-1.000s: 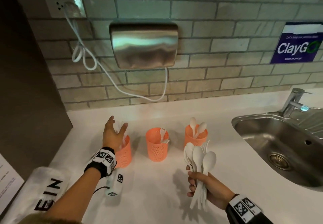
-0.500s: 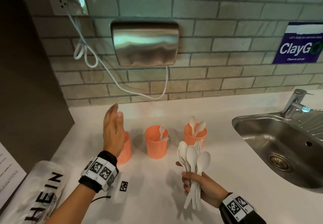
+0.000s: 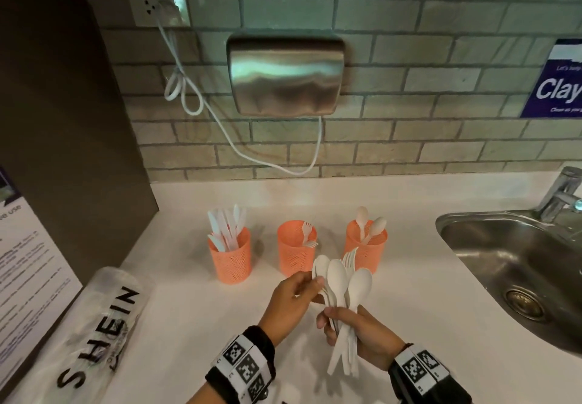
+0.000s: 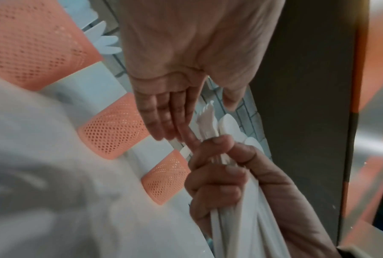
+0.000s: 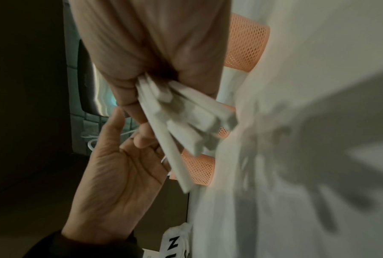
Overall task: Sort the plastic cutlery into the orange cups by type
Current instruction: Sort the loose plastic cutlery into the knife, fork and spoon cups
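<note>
Cutlery bundle (image 3: 341,290) (spoons, forks) stands gripped in right hand (image 3: 362,336); left hand (image 3: 291,298), fingers straight, touches it.

Orange mesh cups (image 3: 296,252), white cutlery (image 3: 341,281).

The right hand (image 5: 155,57) holds a bunch of white cutlery (image 5: 186,122). The left hand (image 5: 119,165) is open, just beside it. Orange cups (image 5: 200,170) sit behind.
</note>
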Motion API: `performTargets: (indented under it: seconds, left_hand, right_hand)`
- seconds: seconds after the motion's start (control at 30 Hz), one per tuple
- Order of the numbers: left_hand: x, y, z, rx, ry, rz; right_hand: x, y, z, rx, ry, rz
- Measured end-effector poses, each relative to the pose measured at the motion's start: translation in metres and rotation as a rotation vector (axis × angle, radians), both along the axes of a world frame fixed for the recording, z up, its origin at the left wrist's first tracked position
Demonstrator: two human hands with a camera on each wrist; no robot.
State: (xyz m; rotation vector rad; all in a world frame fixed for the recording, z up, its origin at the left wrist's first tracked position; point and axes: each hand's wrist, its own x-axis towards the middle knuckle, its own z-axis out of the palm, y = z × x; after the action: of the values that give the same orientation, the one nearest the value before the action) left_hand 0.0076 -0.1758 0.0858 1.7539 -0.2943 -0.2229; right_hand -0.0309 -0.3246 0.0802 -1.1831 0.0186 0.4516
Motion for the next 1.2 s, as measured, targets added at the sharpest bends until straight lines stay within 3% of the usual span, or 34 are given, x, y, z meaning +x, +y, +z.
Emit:
performTargets:
  seconds: [0.1,0.27,0.4,0.57,0.7,0.83,1.0,1.2]
  left_hand:
    - [-0.004,-0.001,-0.008,0.077,0.029,-0.03]
    - [-0.014,0.002,-0.009,-0.04,0.111,-0.081]
    - [-0.018,0.0,-0.005,-0.062,0.055,0.087]
    - [-0.02,0.01,0.019,-0.34,0.023,0.337]
    - [-0.021,0.022,0.029,-0.398,-0.007,0.427]
    - [-0.029,0.022,0.03,-0.242,-0.13,0.325]
    - [-0.039,0.019,0.027,-0.209,-0.125,0.231]
    - [-0.038,0.009,0.019,-0.048,-0.182,0.285]
  right_hand:
    - [-0.004,0.003,0.001,-0.022,-0.011,0.015]
    - [-0.011,0.003,0.003,0.009,-0.001,0.042]
    - [-0.014,0.004,0.005,0.038,-0.022,0.058]
    - [-0.016,0.002,-0.002,0.008,-0.03,0.043]
    - [-0.021,0.003,-0.008,-0.274,-0.203,-0.006]
    - [-0.021,0.011,-0.01,-0.525,-0.328,-0.103]
    - [-0.017,0.012,-0.016,-0.892,-0.433,-0.254]
    - [-0.017,0.015,-0.012,-1.199,-0.472,-0.262]
